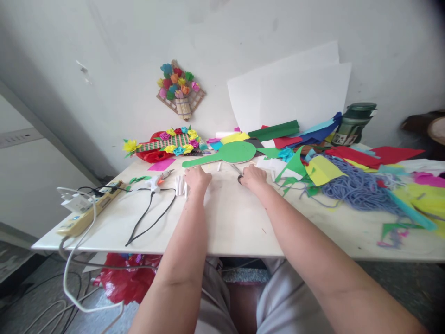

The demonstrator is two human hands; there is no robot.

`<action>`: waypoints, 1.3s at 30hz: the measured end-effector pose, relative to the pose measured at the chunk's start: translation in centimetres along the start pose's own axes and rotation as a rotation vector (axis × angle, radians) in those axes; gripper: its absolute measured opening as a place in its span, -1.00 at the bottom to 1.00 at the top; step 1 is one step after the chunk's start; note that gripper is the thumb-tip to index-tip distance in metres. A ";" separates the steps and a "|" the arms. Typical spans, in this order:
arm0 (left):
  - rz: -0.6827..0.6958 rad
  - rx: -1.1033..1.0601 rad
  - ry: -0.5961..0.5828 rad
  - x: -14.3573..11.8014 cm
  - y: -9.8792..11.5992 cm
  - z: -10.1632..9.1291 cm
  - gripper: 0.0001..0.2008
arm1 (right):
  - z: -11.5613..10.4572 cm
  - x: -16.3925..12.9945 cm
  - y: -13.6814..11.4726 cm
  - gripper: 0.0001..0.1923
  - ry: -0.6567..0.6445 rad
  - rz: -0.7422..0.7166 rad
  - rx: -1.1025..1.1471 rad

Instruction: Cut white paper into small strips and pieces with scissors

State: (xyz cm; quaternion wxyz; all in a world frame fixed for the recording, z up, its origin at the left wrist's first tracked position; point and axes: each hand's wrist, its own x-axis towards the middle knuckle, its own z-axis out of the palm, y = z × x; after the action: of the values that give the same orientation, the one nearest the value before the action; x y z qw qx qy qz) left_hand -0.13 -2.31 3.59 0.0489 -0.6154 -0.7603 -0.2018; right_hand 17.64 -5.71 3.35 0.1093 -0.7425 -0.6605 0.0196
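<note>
Both hands lie out on the white table [236, 227]. The left hand [197, 179] rests palm down, fingers loosely curled, holding nothing, just beside a cluster of small white paper rolls [181, 185]. The right hand [253, 176] is closed around the handle of the scissors [239, 173], whose blades point away toward the green paddle-shaped cutout [227, 154] just beyond. A clean cut would likely need the left hand pinning the paper flat near the blades. Farther right lie coloured paper scraps [321, 169] and blue yarn [359, 188]; a glue gun [158, 180] sits left.
</note>
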 end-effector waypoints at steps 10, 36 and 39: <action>0.422 -0.018 -0.098 -0.7 2.2 3.3 -0.63 | 0.0 0.0 0.0 -0.62 0.013 -0.009 -0.013; -0.096 -0.128 0.015 0.8 -1.2 -0.9 -0.75 | -0.3 0.0 0.0 -0.69 0.014 -0.014 0.010; -0.041 -0.229 0.050 0.7 -0.6 -0.8 -0.73 | -0.3 0.1 0.0 -0.68 0.060 -0.033 0.069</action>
State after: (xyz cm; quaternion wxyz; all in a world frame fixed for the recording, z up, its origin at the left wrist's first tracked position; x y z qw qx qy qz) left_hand -1.01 -2.04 4.44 -0.0068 -0.5962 -0.7433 -0.3035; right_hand 17.67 -5.63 3.63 0.1547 -0.7275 -0.6682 0.0184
